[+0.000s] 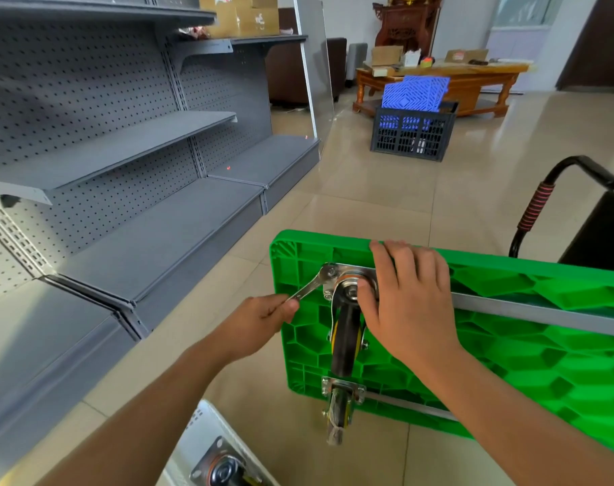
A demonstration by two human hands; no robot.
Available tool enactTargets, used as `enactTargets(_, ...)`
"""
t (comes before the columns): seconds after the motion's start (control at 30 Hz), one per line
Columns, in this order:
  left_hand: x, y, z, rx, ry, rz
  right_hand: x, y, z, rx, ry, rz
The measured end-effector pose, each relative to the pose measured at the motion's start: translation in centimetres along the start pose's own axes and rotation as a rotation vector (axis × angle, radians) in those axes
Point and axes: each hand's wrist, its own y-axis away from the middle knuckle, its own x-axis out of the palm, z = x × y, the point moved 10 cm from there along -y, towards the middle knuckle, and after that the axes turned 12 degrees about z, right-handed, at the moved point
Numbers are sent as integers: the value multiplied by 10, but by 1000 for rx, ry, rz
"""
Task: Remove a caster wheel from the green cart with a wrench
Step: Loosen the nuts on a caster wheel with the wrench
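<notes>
Left hand (263,319) pinches the wrench (312,284) handle; right hand (404,296), fingers relaxed, rests on the caster wheel (346,331).

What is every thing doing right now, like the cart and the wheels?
Green cart: tipped on its side, underside showing.
Upper caster wheel: still bolted on.
Lower caster wheel: still bolted on.
Wrench: on a plate bolt.
Left hand: gripping the wrench.
Right hand: resting on the cart.
</notes>
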Motion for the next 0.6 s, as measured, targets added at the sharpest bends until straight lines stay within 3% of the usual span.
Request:
enactTargets(0.4,-99,6,-63,-159,-672,-179,1,-1,0,28,-10,30)
enactTargets(0.6,-114,-6,-70,-239,-840,-228,2,-1,1,27,0,35)
